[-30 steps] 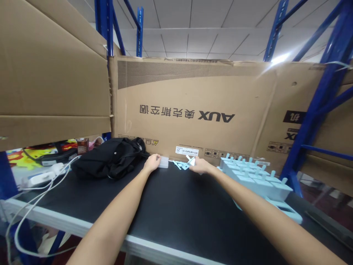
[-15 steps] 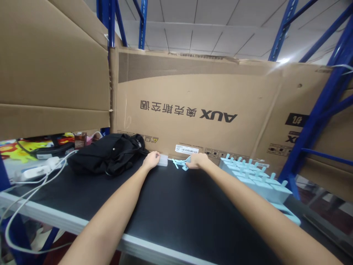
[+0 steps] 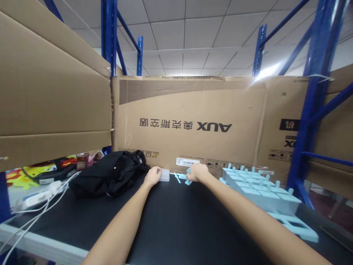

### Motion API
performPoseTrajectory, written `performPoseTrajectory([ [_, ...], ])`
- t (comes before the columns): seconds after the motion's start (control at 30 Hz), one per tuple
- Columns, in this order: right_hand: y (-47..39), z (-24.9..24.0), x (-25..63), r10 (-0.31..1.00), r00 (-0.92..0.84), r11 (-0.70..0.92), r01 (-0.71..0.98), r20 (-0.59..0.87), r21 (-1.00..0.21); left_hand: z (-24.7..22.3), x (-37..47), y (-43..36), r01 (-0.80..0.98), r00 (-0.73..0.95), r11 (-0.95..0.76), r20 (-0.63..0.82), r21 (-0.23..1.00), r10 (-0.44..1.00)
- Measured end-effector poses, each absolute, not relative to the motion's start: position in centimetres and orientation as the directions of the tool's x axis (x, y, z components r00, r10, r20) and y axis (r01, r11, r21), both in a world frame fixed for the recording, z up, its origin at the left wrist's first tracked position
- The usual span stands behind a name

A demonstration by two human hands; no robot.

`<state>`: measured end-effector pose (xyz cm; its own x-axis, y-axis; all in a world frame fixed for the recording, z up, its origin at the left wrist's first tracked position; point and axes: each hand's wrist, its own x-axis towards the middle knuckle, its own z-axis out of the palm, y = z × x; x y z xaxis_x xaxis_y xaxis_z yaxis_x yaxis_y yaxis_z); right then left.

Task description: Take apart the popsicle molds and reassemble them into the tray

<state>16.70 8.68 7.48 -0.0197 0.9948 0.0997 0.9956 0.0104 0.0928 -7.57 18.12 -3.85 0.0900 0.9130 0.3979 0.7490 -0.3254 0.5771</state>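
My left hand point(image 3: 153, 176) is closed on the left end of a clear plastic box point(image 3: 164, 175) at the back of the black tabletop. My right hand point(image 3: 199, 173) is closed on a light blue plastic piece point(image 3: 189, 177), with its fingers pointing down and left. Between the hands, several thin light blue sticks point(image 3: 177, 177) lie in a loose heap, close to the piece in my right hand. Further right stands a light blue mold set point(image 3: 257, 189) with upright handles, partly behind my right forearm.
A black bag point(image 3: 106, 175) lies at the left, beside white cables and a power strip point(image 3: 37, 200). A large cardboard panel point(image 3: 176, 141) closes off the back. Blue rack posts point(image 3: 309, 99) rise at the sides. A light blue frame point(image 3: 306, 231) sits at the right.
The view has tilted up, so the tabletop things appear lower. Both hands stay near the same places; the light blue piece at my right hand now appears more upright.
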Motion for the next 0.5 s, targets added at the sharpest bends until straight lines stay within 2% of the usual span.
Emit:
performPoseTrajectory([
  [0.27, 8.7, 5.4, 16.2, 0.997, -0.045, 0.032, 0.985, 0.069, 0.17, -3.9, -7.5, 18.1, 0.752, 0.088, -0.319, 0.392, 0.577, 0.916],
  [0.5, 9.3, 4.4, 16.5, 0.996, -0.053, 0.044, 0.992, 0.075, 0.115, -3.8, -7.5, 18.1, 0.752, 0.09, -0.321, 0.392, 0.576, 0.916],
])
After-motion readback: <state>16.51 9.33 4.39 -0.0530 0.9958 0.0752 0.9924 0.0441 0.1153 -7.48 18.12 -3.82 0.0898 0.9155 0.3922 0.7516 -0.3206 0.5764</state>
